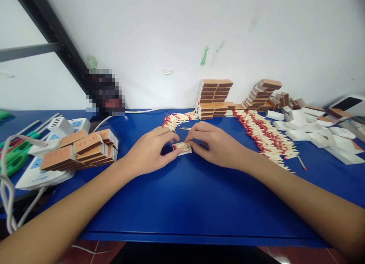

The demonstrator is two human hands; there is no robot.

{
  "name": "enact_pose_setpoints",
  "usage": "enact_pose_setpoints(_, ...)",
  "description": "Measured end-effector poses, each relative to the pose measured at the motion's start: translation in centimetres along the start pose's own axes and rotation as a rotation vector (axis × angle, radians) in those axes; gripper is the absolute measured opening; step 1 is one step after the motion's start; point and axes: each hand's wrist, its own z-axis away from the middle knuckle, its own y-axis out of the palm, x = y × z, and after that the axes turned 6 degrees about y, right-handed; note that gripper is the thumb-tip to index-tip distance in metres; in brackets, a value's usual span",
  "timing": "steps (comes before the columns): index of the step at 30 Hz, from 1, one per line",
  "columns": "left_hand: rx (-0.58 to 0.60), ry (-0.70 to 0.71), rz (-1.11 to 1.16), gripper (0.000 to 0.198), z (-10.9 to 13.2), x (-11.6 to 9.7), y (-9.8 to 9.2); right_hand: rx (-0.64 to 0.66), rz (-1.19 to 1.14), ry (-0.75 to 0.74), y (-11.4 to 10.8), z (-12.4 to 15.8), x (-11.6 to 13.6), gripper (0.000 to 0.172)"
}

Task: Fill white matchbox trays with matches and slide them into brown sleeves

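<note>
A small white matchbox tray (182,148) filled with red-tipped matches lies on the blue table (182,203), between my two hands. My left hand (151,152) pinches the tray's left end with curled fingers. My right hand (212,142) grips its right end, fingers bent over it. Both hands rest on the tabletop.
A long heap of loose matches (265,136) lies to the right, a smaller heap (173,119) behind my hands. Stacked brown matchboxes (213,98) stand by the wall, more boxes (85,150) at the left. Empty white trays (313,131) are scattered far right. Power strips and cables (42,142) occupy the left edge.
</note>
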Motion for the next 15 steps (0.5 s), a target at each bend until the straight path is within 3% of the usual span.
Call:
enact_pose_setpoints(4,0.021,-0.048,-0.005,0.046,0.1,-0.1,0.0,-0.137,0.108,0.080,-2.0,-0.5,-1.1,0.017)
enact_pose_setpoints(11,0.057,-0.035,-0.023,0.030,0.2,0.3,0.2,-0.552,0.346,0.652,-8.7,0.4,-8.7,0.019)
enact_pose_setpoints(15,0.046,-0.018,0.004,0.027,0.1,0.3,0.2,-0.369,0.369,0.839,-11.7,2.1,-12.2,0.014)
